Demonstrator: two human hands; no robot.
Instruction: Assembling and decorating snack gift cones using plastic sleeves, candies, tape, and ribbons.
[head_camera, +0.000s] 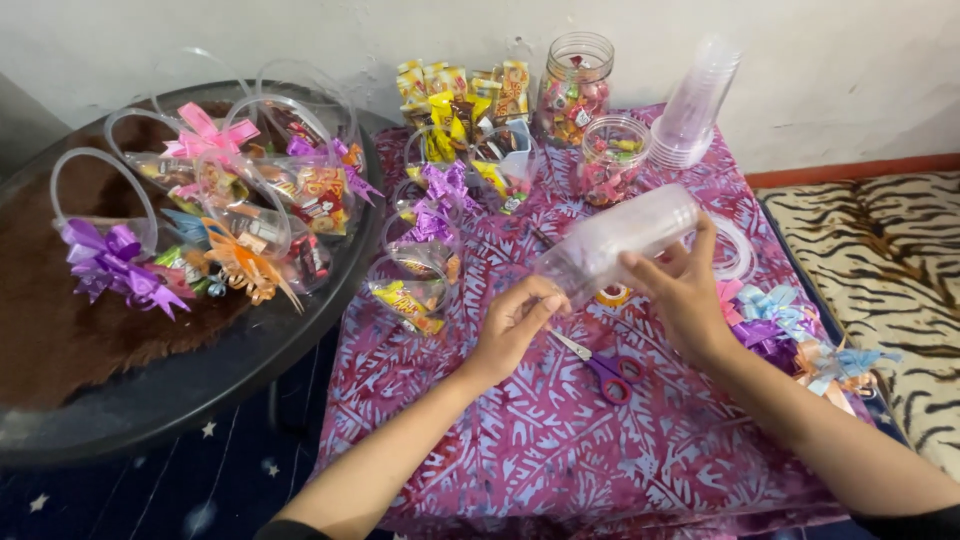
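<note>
My right hand (683, 290) grips a sideways stack of clear plastic cups (625, 235) above the purple patterned cloth (530, 420). My left hand (518, 318) pinches the open end of that stack at its lower left. Purple-handled scissors (605, 370) lie on the cloth between my forearms. A small roll of tape (613, 295) sits just under the stack, partly hidden.
A dark round table (150, 390) on the left holds several filled clear cups with ribbon bows. At the back stand snack packets (460, 95), two candy jars (573, 85) and a tall cup stack (695, 100). Loose bows (790, 335) lie at right beside a striped mat (880, 260).
</note>
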